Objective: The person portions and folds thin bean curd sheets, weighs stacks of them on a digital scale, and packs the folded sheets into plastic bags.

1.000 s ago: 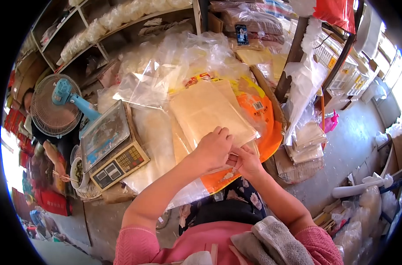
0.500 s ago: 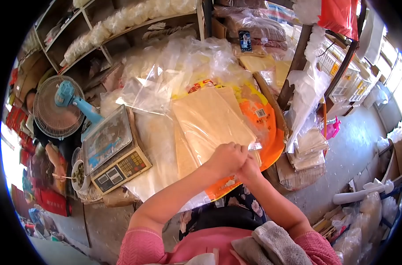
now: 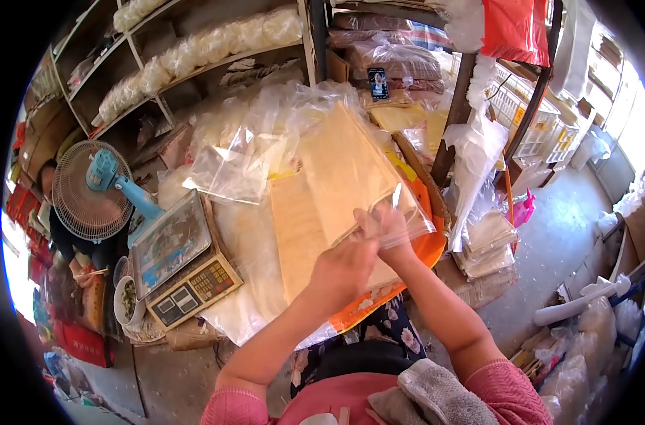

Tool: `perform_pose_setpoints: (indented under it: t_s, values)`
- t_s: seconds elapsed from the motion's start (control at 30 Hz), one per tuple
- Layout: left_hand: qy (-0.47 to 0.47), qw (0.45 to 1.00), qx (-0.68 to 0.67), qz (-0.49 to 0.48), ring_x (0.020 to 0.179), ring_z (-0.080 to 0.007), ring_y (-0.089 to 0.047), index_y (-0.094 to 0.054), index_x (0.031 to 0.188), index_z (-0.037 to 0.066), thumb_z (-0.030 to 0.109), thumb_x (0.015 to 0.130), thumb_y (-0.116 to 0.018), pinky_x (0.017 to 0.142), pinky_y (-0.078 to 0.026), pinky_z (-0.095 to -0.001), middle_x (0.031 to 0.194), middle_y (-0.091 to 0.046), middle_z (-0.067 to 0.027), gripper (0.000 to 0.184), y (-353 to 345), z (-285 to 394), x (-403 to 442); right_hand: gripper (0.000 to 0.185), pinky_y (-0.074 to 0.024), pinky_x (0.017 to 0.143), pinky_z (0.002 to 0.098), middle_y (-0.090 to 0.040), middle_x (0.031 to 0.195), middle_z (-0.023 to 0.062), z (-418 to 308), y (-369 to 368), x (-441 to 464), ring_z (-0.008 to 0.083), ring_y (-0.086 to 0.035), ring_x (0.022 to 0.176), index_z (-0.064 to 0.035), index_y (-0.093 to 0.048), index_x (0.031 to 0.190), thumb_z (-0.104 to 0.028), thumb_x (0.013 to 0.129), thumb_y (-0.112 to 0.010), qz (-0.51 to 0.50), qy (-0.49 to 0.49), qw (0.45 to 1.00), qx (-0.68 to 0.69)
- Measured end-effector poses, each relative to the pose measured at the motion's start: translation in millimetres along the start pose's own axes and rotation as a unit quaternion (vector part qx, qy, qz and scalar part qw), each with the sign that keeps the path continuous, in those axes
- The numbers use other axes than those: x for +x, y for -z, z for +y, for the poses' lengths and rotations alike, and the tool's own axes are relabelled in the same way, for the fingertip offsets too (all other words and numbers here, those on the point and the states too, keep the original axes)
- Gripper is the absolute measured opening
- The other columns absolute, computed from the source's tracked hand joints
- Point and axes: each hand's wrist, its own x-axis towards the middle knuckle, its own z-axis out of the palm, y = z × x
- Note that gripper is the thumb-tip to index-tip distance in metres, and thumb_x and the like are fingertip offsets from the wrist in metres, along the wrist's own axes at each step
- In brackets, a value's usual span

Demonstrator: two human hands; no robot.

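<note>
A flat tan packet in clear plastic (image 3: 347,170) is raised at an angle above another tan sheet stack (image 3: 290,234) on the table. My right hand (image 3: 385,225) grips the packet's near edge, with its clear plastic end around the fingers. Beside it, my left hand (image 3: 345,268) is closed at the packet's lower corner; what its fingers hold is hidden. Under the sheets lies an orange and yellow printed bag (image 3: 427,205).
Left of the sheets stand a digital scale (image 3: 195,290), a bowl (image 3: 129,301) and a blue fan (image 3: 92,188), with a person behind it. Loose clear bags (image 3: 244,152) lie farther back. A phone (image 3: 378,83) stands at the back, near a dark post (image 3: 456,117).
The top packet has been lifted and tilted off the stack, baring the tan sheet below. My hands have moved apart slightly, the right one up onto the packet's edge.
</note>
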Motion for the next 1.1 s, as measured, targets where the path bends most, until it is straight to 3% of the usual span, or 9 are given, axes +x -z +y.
perform_pose_setpoints:
  t_s: [0.07, 0.1, 0.2, 0.3, 0.47, 0.63, 0.73, 0.87, 1.1]
  values:
    - [0.169, 0.974, -0.144, 0.042, 0.049, -0.0136, -0.054, -0.051, 0.087, 0.004, 0.004, 0.086, -0.052, 0.047, -0.046, -0.0277, 0.062, -0.056, -0.0094, 0.000, 0.1, 6.2, -28.2, 0.011, -0.0439, 0.049, 0.0347, -0.054, 0.062, 0.0089, -19.3, 17.0, 3.0, 0.0230, -0.058, 0.062, -0.0057, -0.055, 0.073, -0.015, 0.073, -0.061, -0.042, 0.171, 0.947, -0.270]
    - [0.223, 0.959, -0.168, 0.051, 0.045, -0.0108, -0.053, -0.050, 0.083, 0.004, 0.009, 0.091, -0.047, 0.043, -0.043, -0.0240, 0.059, -0.058, -0.0101, 0.009, -4.7, 5.9, -39.6, 0.006, -0.0468, 0.055, 0.0389, -0.060, 0.074, 0.0125, -28.3, 22.5, 2.0, 0.0325, -0.060, 0.067, -0.0049, -0.058, 0.079, -0.007, 0.076, -0.055, -0.128, 0.094, 0.962, -0.224]
    - [0.448, 0.815, -0.366, -0.023, 0.049, -0.0122, -0.056, -0.050, 0.084, 0.004, 0.013, 0.090, -0.047, 0.043, -0.044, -0.0228, 0.064, -0.061, -0.0095, 0.012, -28.8, -3.6, -88.1, 0.012, -0.0486, 0.057, 0.0412, -0.060, 0.074, 0.0126, -28.3, 12.5, -15.0, 0.0325, -0.061, 0.067, -0.0054, -0.059, 0.082, -0.005, 0.071, -0.054, -0.054, 0.215, 0.925, -0.308]
    - [0.573, 0.662, -0.483, -0.027, 0.050, -0.0151, -0.059, -0.053, 0.087, 0.000, 0.019, 0.092, -0.043, 0.044, -0.045, -0.0242, 0.064, -0.062, -0.0100, 0.022, -47.9, -3.8, -129.7, 0.009, -0.0507, 0.059, 0.0410, -0.063, 0.076, 0.0133, -9.1, -1.1, -37.8, 0.0321, -0.062, 0.069, -0.0057, -0.061, 0.078, -0.009, 0.071, -0.057, -0.213, 0.153, 0.927, -0.269]
    - [0.627, 0.599, -0.497, -0.045, 0.054, -0.0165, -0.061, -0.055, 0.096, 0.000, 0.027, 0.091, -0.045, 0.044, -0.046, -0.0224, 0.073, -0.065, -0.0130, 0.029, -36.8, 1.1, -153.8, 0.012, -0.0490, 0.061, 0.0433, -0.062, 0.076, 0.0139, -10.2, 0.5, -57.5, 0.0339, -0.061, 0.069, -0.0080, -0.062, 0.080, -0.019, 0.079, -0.059, -0.285, 0.070, 0.937, -0.193]
    - [0.617, 0.664, -0.421, 0.013, 0.050, -0.0127, -0.058, -0.056, 0.088, -0.001, 0.023, 0.093, -0.043, 0.043, -0.041, -0.0220, 0.068, -0.063, -0.0094, 0.028, -26.0, -13.8, -159.7, 0.014, -0.0460, 0.062, 0.0411, -0.061, 0.077, 0.0169, 2.3, -18.5, -57.8, 0.0362, -0.058, 0.072, -0.0030, -0.061, 0.085, -0.016, 0.083, -0.057, -0.257, 0.052, 0.961, -0.086]
    - [0.580, 0.710, -0.397, -0.054, 0.048, -0.0109, -0.055, -0.056, 0.085, -0.001, 0.021, 0.092, -0.044, 0.043, -0.038, -0.0212, 0.064, -0.062, -0.0082, 0.026, -18.1, -20.7, -158.8, 0.014, -0.0468, 0.065, 0.0401, -0.061, 0.079, 0.0154, 10.9, -21.9, -68.1, 0.0348, -0.058, 0.072, -0.0050, -0.063, 0.090, -0.015, 0.082, -0.058, -0.194, 0.094, 0.976, 0.009]
    - [0.584, 0.751, -0.308, -0.027, 0.057, -0.0107, -0.057, -0.059, 0.081, -0.002, 0.013, 0.089, -0.049, 0.050, -0.044, -0.0226, 0.069, -0.062, -0.0074, 0.019, 4.4, -33.3, -158.2, 0.012, -0.0479, 0.068, 0.0372, -0.062, 0.077, 0.0116, 21.0, 17.8, -93.1, 0.0305, -0.059, 0.073, -0.0083, -0.066, 0.088, -0.015, 0.081, -0.060, -0.259, 0.158, 0.951, -0.058]
    - [0.575, 0.734, -0.356, -0.060, 0.076, -0.0112, -0.059, -0.062, 0.092, 0.002, 0.027, 0.090, -0.052, 0.062, -0.045, -0.0240, 0.082, -0.063, -0.0043, 0.027, 30.2, -37.7, -171.0, 0.014, -0.0433, 0.052, 0.0291, -0.059, 0.067, 0.0085, -8.0, 36.5, -97.3, 0.0182, -0.055, 0.054, -0.0044, -0.064, 0.080, -0.018, 0.078, -0.068, -0.283, 0.008, 0.959, 0.018]
